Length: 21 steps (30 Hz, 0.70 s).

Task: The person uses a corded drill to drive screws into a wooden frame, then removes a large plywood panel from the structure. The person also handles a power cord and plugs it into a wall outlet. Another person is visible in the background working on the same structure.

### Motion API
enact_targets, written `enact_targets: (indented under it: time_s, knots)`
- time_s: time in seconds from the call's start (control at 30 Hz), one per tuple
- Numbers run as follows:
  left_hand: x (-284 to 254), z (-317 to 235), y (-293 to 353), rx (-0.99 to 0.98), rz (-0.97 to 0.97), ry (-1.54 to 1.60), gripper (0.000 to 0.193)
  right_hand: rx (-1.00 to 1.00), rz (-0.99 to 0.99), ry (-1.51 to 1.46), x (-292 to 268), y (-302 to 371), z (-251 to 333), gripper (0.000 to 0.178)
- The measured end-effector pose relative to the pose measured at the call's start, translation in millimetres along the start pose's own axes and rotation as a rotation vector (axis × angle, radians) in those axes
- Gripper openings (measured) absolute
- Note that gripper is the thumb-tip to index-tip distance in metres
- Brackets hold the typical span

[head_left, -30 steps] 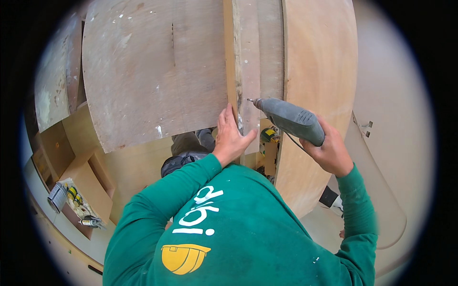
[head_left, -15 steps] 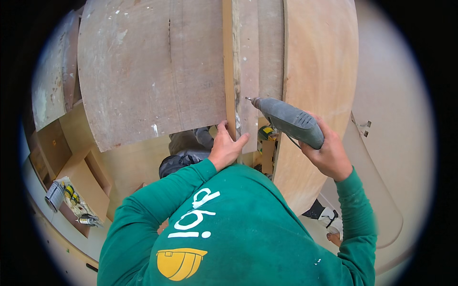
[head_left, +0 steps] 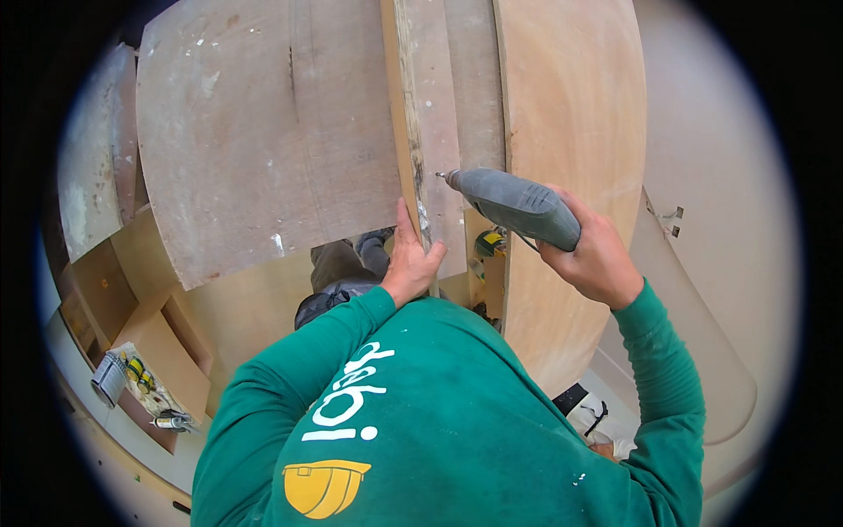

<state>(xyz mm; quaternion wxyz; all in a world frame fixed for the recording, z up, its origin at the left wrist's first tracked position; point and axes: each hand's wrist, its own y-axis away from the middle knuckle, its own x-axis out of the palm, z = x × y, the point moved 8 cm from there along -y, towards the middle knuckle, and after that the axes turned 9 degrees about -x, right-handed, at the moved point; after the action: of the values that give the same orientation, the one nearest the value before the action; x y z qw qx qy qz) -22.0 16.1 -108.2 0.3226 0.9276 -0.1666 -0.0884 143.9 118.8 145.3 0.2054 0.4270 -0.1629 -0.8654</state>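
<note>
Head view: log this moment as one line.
left hand: against wooden strip | right hand: gripping grey drill | bit: pointing left toward strip, contact unclear

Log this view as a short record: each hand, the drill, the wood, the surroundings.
Left hand: at the near end of a wooden batten, thumb on its right, other fingers left
Right hand: wrapped around the drill's rear
Drill: grey, bit pointing left toward the batten; contact unclear
Wood: worn plywood board left of batten, paler board right
Surroundings: yellow-and-black item below the drill
</note>
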Motion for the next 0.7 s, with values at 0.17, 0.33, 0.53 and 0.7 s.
enact_targets:
  time_s: [0.17,0.33,0.53,0.7]
  knots:
    - [1.7,0.0,0.2,-0.003,0.006,-0.016,0.109,-0.005,0.021,0.032,1.5,-4.7,8.0,0.055]
    - [1.1,2.3,0.5,-0.013,0.004,-0.023,0.11,-0.022,0.037,0.059,3.4,-9.0,11.1,0.056]
    - [1.7,5.2,-1.2,-0.051,0.044,0.012,0.11,0.001,0.06,0.027,1.7,-12.1,12.1,0.055]
    - [1.2,2.5,-0.6,-0.037,0.069,0.016,0.111,0.038,0.049,-0.019,-1.6,-10.0,3.9,0.052]
